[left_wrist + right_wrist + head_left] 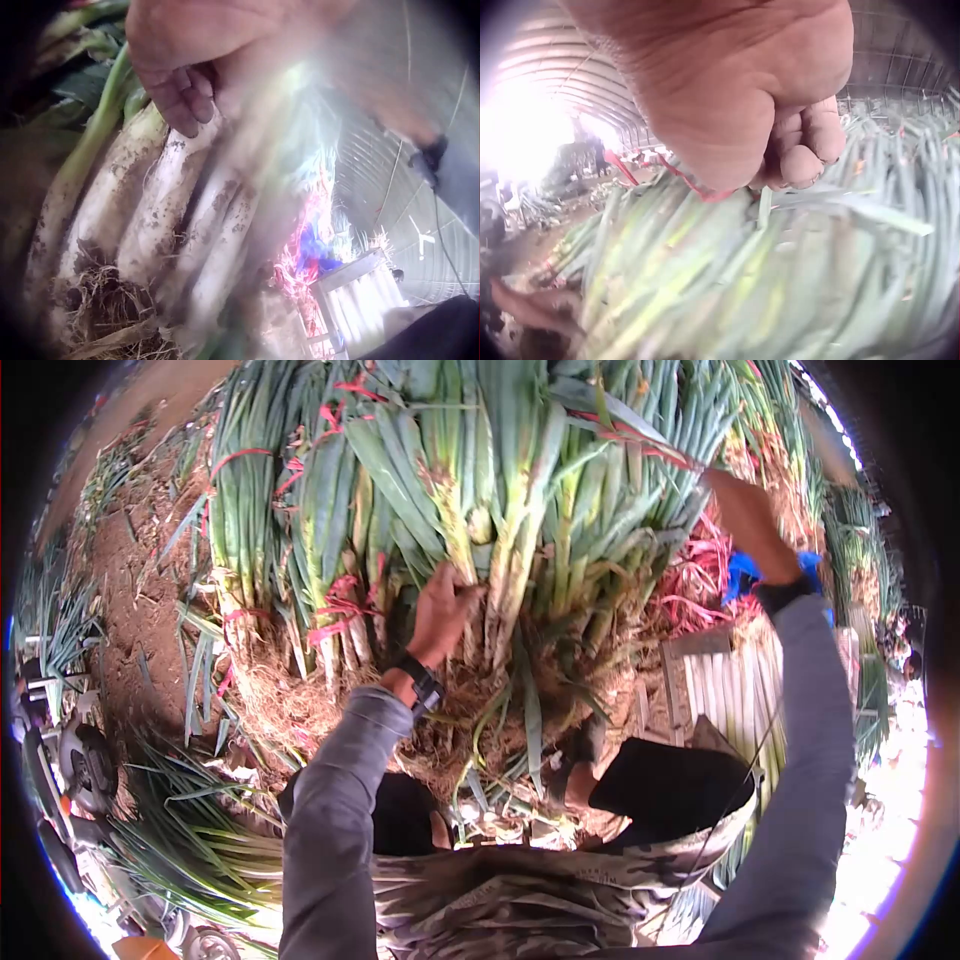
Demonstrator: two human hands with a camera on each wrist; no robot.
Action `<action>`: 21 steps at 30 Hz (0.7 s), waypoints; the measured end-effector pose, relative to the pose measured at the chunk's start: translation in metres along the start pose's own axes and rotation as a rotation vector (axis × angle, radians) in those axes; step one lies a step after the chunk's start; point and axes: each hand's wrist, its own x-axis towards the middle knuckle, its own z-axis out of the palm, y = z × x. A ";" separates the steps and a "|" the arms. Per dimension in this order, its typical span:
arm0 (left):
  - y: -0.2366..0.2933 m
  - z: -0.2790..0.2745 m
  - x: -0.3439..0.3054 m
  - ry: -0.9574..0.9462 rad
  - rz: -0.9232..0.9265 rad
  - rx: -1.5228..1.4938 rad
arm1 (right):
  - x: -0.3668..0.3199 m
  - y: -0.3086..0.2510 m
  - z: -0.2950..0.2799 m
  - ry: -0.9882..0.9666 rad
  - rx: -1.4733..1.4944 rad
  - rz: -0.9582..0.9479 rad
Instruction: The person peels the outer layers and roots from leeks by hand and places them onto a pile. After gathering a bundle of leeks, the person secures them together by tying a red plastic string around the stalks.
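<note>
Large green onions (pixel 505 595) stand in a thick bundle before me, with soil-marked white stems (pixel 161 202) and tangled roots (pixel 112 307). At the stems, my left hand (pixel 440 615) grips with curled fingers; in the left wrist view its fingertips (pixel 199 105) lie against a white stem. My right hand (pixel 745 510) is out at the right of the leaves, holding a red plastic strip (pixel 640 445) that runs across them. Curled fingers (pixel 802 165) show in the right wrist view, with the strip passing under the palm and over the green leaves (pixel 727 277).
Tied bundles (pixel 245 530) with pink twine (pixel 345 605) stand to the left. A heap of pink twine (pixel 695 575) and a blue piece of plastic (pixel 740 575) lie at the right, above a wooden crate (pixel 690 650). Loose onions (pixel 200 840) lie at lower left beside bare soil (pixel 145 630).
</note>
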 end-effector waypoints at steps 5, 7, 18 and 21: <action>-0.005 0.002 -0.001 0.009 0.001 0.100 | -0.197 0.218 -0.092 -0.207 -0.424 0.614; 0.001 0.002 -0.002 -0.006 -0.056 0.144 | -0.355 0.390 -0.108 -0.353 -0.792 0.635; 0.013 0.015 -0.020 0.171 0.215 0.353 | -0.715 0.390 -0.182 -0.651 -0.623 0.842; 0.041 0.023 -0.033 0.161 0.338 0.444 | -0.669 0.356 -0.158 -0.409 -0.456 0.785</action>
